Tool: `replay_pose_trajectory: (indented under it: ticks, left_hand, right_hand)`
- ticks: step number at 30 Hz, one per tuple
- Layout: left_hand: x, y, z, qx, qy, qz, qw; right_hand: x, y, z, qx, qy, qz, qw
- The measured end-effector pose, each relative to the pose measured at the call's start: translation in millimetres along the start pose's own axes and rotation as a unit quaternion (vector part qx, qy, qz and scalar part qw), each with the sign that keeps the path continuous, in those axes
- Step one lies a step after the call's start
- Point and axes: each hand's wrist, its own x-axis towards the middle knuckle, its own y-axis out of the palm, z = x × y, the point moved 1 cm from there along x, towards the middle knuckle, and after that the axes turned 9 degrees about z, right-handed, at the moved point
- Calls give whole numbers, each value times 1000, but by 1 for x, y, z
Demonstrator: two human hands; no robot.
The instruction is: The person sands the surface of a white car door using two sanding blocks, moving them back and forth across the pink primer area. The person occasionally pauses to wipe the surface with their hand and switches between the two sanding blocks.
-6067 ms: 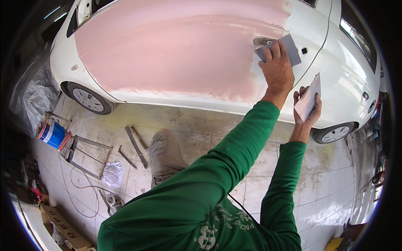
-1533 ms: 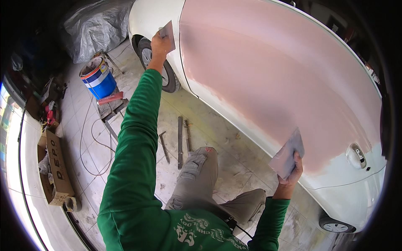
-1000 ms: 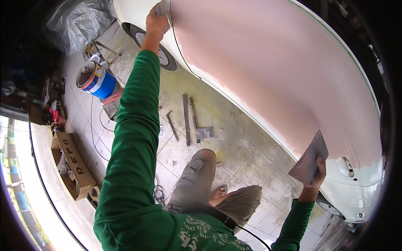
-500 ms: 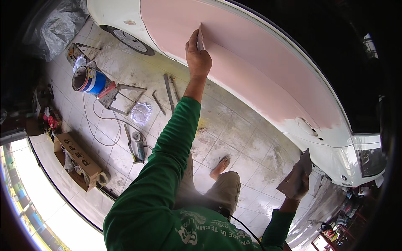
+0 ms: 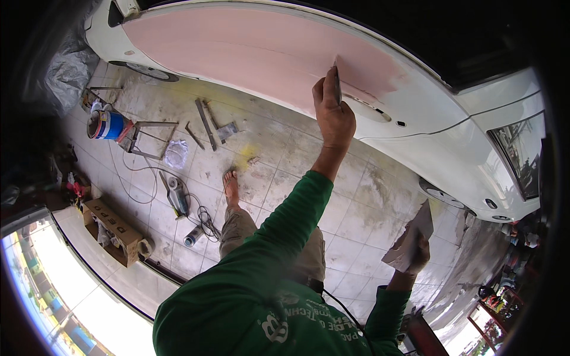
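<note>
My left hand (image 5: 335, 115) grips a thin spreader (image 5: 336, 86), held edge-on against the pink-coated panel (image 5: 249, 50) of the white car's door, just above the door handle (image 5: 377, 113). My right hand (image 5: 420, 255) is down at the right, away from the panel, gripping a wide flat board (image 5: 407, 237) with filler smeared on it. The car's lower side and rear wheel (image 5: 439, 193) lie beyond that board. Part of the spreader is hidden behind my fingers.
On the tiled floor lie flat metal bars (image 5: 205, 121), an angle grinder (image 5: 178, 196) with coiled cord and a crumpled plastic piece (image 5: 176, 153). A blue bucket (image 5: 110, 126) is beside a metal stand (image 5: 151, 139); a cardboard box (image 5: 113, 231) is lower left, grey sheeting (image 5: 68, 77) upper left.
My left hand has swept rightward along the door, from its front edge to near the handle, spreader still held. My right hand has dropped away from the panel. The view has turned.
</note>
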Motion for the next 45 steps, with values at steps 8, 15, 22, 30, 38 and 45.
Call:
replay_pose_trajectory:
  ticks: [8, 15, 22, 30, 38, 45]
  left_hand:
    - [-113, 132, -52, -113, 5, 180, 977]
    - [-146, 54, -131, -236, 110, 524, 811]
    - [-113, -100, -56, 349, 263, 689, 578]
    - [110, -156, -131, 512, 356, 572, 533]
    - [157, -52, -186, 522, 681, 450, 249]
    - [42, 59, -158, 384, 799, 430, 171]
  right_hand:
    - [-18, -26, 60, -11, -51, -23, 998]
    - [32, -47, -3, 34, -25, -141, 989]
    - [44, 6, -49, 317, -83, 80, 941]
    - [23, 22, -99, 120, -121, -132, 977]
    - [-46, 52, -272, 267, -164, -227, 922]
    - [-47, 60, -324, 272, -124, -240, 924]
